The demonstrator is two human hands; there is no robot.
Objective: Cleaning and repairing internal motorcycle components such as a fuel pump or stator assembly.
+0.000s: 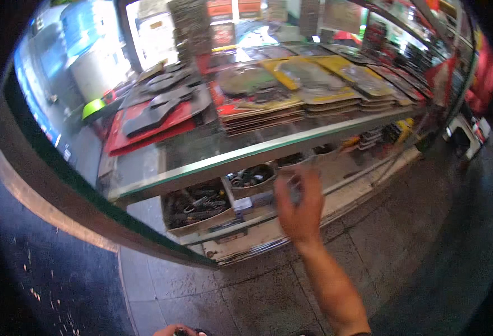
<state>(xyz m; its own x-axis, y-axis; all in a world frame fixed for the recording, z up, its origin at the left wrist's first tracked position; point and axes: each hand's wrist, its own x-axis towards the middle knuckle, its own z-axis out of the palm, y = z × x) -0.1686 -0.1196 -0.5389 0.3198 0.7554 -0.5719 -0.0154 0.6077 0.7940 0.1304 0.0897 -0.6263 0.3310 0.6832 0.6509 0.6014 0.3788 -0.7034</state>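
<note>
My right hand reaches to the lower shelf of a glass display case. Its thumb and fingers are apart, curved around a gap, and somewhat smeared by motion; I make out nothing held in it. The hand is in front of open cardboard boxes of small parts. The nearest box to its left holds small dark metal pieces. Another box farther left holds springs and other dark parts. At the lower edge, only a bit of my left hand shows, its fingers curled around something dark that I cannot make out.
The glass shelf edge runs just above my right hand. Stacked flat yellow and red packages and dark shaped pieces on red card lie on it. A dark frame post stands at left. Tiled floor lies below.
</note>
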